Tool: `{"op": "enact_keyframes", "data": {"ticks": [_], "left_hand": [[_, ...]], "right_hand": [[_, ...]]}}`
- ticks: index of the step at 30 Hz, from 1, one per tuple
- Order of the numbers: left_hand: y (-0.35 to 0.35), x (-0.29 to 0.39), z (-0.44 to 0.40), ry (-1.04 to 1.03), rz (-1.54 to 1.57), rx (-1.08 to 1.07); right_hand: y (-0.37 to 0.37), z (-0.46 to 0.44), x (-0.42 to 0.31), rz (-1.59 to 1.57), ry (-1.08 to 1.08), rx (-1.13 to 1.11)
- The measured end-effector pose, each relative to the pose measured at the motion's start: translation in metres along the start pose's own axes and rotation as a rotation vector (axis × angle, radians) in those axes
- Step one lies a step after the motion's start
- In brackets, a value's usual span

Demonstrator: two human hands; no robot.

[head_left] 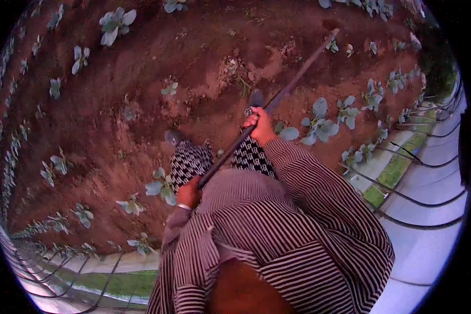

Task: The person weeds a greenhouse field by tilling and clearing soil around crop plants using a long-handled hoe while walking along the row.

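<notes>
A long hoe [298,76] runs diagonally from my waist to the upper right, where its blade rests at the soil near small seedlings. My right hand [259,124] is wrapped round the middle of the handle, above one shoe. Lower down, my left hand [189,193] grips the handle near its end, beside my patterned trousers. A leafy plant [165,187] grows just left of that hand. Another plant [319,125] stands to the right of my right hand.
Brown soil [115,110] carries rows of leafy plants on both sides. My shoes [174,137] stand on the soil between plants. Curved frame bars and pale sheeting [424,230] edge the right side, with similar bars at the lower left.
</notes>
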State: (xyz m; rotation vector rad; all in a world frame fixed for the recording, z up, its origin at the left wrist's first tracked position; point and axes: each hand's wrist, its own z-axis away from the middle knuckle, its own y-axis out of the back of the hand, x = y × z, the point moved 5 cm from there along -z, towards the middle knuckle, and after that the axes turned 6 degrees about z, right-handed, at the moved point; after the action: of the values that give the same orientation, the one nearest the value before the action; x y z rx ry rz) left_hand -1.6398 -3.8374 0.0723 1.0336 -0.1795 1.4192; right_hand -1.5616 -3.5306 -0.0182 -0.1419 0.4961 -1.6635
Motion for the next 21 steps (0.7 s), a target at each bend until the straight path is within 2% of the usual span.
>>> {"op": "enact_keyframes", "data": {"ticks": [1, 4, 7, 9, 12, 13, 16, 17, 20, 21], "left_hand": [[0.028, -0.002, 0.014, -0.044, -0.102, 0.032], [0.062, -0.074, 0.031, -0.035, -0.073, 0.161], [0.099, -0.110, 0.052, 0.186, -0.297, 0.074], [0.097, -0.100, 0.038, 0.189, -0.331, 0.073], [0.097, -0.066, 0.019, 0.137, -0.399, 0.077], [0.095, -0.056, 0.012, 0.103, -0.420, 0.078], [0.089, -0.055, 0.015, 0.080, -0.391, 0.032], [0.088, -0.062, 0.009, 0.091, -0.373, 0.006], [0.114, -0.054, 0.019, 0.196, -0.405, 0.011], [0.105, -0.083, 0.023, 0.167, -0.390, 0.058]], "right_hand": [[-0.013, 0.010, 0.030, -0.013, -0.003, -0.037], [-0.033, -0.011, 0.108, -0.048, -0.096, -0.106], [-0.060, -0.006, 0.178, 0.079, -0.114, 0.055], [-0.050, -0.030, 0.213, 0.095, -0.193, 0.161], [-0.003, -0.101, 0.223, 0.315, -0.079, -0.125], [-0.016, -0.083, 0.203, 0.329, -0.018, 0.159], [-0.019, -0.088, 0.194, 0.122, -0.135, 0.148], [-0.017, -0.095, 0.195, 0.069, -0.089, 0.170], [-0.027, -0.087, 0.212, 0.177, -0.007, 0.132], [-0.015, -0.095, 0.222, 0.196, 0.002, 0.211]]}}
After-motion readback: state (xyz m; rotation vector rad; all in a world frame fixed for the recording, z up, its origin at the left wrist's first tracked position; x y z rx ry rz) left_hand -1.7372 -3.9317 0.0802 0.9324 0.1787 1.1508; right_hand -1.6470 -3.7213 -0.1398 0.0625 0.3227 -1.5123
